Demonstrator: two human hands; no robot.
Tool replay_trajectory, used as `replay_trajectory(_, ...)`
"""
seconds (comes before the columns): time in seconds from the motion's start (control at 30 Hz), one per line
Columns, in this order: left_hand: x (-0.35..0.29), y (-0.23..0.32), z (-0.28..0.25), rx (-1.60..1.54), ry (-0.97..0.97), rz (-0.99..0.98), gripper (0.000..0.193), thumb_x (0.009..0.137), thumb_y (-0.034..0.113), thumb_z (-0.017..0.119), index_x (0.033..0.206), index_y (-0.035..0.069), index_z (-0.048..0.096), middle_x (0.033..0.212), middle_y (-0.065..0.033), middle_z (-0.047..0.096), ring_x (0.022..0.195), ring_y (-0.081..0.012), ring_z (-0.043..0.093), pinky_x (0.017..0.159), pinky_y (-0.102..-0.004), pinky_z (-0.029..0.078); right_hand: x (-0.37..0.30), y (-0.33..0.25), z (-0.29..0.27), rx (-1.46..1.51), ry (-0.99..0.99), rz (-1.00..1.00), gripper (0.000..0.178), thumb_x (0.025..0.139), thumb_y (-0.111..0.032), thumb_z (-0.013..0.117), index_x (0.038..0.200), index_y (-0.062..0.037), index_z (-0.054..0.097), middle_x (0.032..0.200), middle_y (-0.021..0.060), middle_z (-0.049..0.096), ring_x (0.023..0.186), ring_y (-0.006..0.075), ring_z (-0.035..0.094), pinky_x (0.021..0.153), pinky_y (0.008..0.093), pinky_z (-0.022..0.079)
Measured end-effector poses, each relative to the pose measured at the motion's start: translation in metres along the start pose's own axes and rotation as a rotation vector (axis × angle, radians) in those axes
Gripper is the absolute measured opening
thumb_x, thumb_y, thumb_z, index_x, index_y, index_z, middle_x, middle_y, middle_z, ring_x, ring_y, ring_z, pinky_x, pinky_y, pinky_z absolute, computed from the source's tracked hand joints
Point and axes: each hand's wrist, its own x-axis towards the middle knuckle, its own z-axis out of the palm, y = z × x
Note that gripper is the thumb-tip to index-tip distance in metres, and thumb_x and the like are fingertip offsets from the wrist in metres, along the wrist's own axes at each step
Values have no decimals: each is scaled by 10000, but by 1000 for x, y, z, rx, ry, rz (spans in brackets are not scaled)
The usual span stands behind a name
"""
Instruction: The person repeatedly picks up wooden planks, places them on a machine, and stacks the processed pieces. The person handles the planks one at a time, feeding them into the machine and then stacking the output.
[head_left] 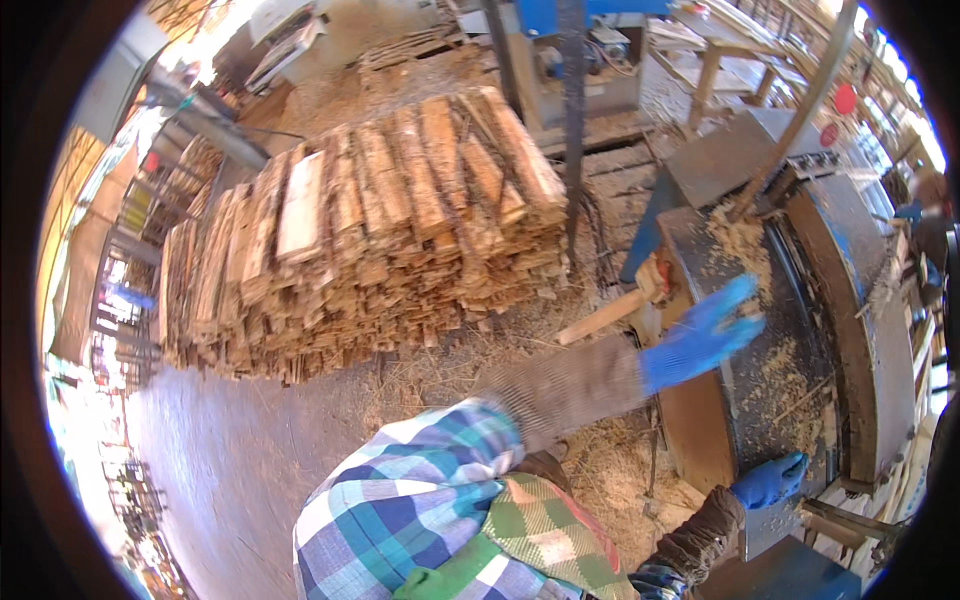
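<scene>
My left hand, in a blue glove with a brown knitted sleeve, reaches out over the dark metal machine table, which is strewn with sawdust. Its fingers are spread and blurred, and nothing is in it. A pale wooden stick lies just left of that hand, at the table's near-left side, not touching it. My right hand, also blue-gloved, rests on the table's near edge lower down, with nothing visible in it.
A big stack of split wooden slats stands to the left on a concrete floor. Sawdust and shavings cover the ground by the machine. A dark upright post rises behind. Another person stands at the far right.
</scene>
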Motion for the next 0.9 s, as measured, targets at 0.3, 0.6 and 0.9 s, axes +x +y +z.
replay_trajectory(0.3, -367, -78, -311, -242, 1082, -569, 793, 1010, 570, 484, 1545, 16, 296, 1547, -196, 391, 1390, -340, 430, 1154, -447, 361, -153, -115, 26, 863, -594, -163, 468, 1030, -292, 559, 1405, -13, 538, 1410, 183, 542, 1258, 326, 550, 1076, 432, 451)
replay_trajectory(0.6, -413, 46, -422, -355, 1466, 337, 854, 994, 633, 453, 1521, -23, 308, 1472, -229, 468, 1302, -347, 530, 1099, -465, 461, -480, -395, 16, 906, -2141, -30, 623, 1020, -286, 607, 1516, 7, 368, 1437, 177, 520, 1295, 270, 546, 1008, 374, 514)
replay_trajectory(0.9, -378, 161, -467, -280, 1142, 53, 815, 1030, 562, 440, 1554, -26, 230, 1469, -271, 445, 1223, -408, 588, 1037, -502, 495, -642, -560, 72, 487, -2082, -225, 1117, 834, -583, 751, 1562, 50, 186, 1525, 220, 409, 1380, 352, 442, 1130, 456, 393)
